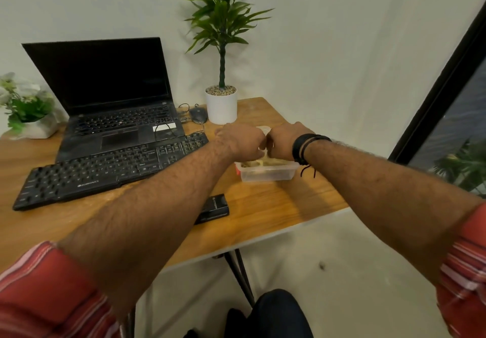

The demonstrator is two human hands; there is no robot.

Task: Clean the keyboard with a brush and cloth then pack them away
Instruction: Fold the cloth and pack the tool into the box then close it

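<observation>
White walls back a wooden tabletop point(263, 203). I see both hands over a clear plastic box point(267, 171) just right of the keyboard point(105, 171). My left hand point(240, 141) and right hand point(282, 141) have curled fingers, though I cannot tell what either grip holds; brush and cloth are hidden. Tugging could tip the light box or scatter its contents. The keyboard lies flat, its long axis running from near-left to far-right, toward the box.
</observation>
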